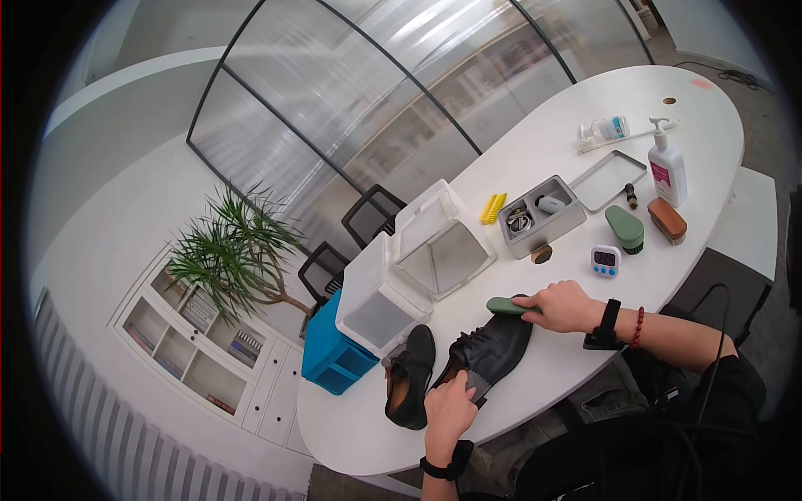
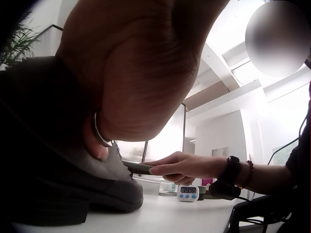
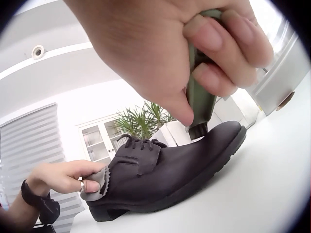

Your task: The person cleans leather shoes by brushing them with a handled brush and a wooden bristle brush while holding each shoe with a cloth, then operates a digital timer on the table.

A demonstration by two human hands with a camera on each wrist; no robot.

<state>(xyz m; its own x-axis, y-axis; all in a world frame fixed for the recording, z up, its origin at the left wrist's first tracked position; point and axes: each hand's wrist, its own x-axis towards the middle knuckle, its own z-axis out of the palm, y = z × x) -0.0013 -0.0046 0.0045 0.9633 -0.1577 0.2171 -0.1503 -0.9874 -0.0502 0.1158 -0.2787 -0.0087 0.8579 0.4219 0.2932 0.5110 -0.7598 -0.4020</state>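
A black lace-up shoe (image 1: 508,352) stands on the white table, sole down. At its heel end, my left hand (image 1: 451,409) pinches the collar, with a grey cloth (image 3: 99,187) with a zigzag edge under the fingers against the heel. My right hand (image 1: 568,307) grips a green-handled shoe brush (image 3: 200,99), its short dark bristles pointing down right at the upper near the toe. Most of the brush handle is hidden by the fingers in the right wrist view. The second black shoe (image 1: 411,371) sits beside the first, to its left.
Beyond the shoes stand a blue box (image 1: 334,355) and white boxes (image 1: 363,305). Farther right are a metal tin (image 1: 547,234), yellow brush (image 1: 493,209), timer (image 1: 606,260), green brush (image 1: 623,225), brown brush (image 1: 667,217) and pump bottle (image 1: 668,171). The table's near edge (image 1: 576,376) runs below the hands.
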